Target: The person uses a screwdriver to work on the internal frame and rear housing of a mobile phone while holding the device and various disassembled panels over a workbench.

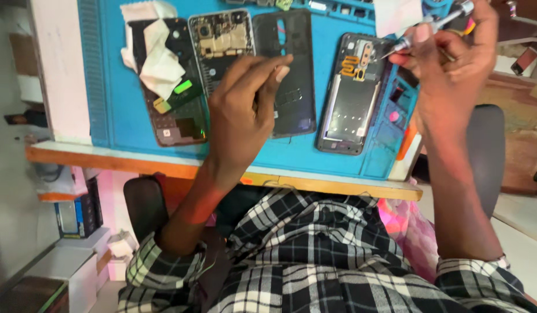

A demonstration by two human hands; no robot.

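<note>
Wooden bench (338,186), blue repair mat (123,116), opened phones (352,93)

Two bare forearms reach forward from rolled-up checked sleeves. The left hand (242,110) is seen from the back, wrist bent slightly, fingers held together and extended forward with the fingertips (281,65) curled a little downward, thumb tucked out of sight beneath the palm. The right hand (451,64) is raised higher and further forward, its forearm running up the right side of the view. Its thumb and first fingers are pinched together in a fine grip, the other fingers curled in behind them. The two hands are well apart.
</note>
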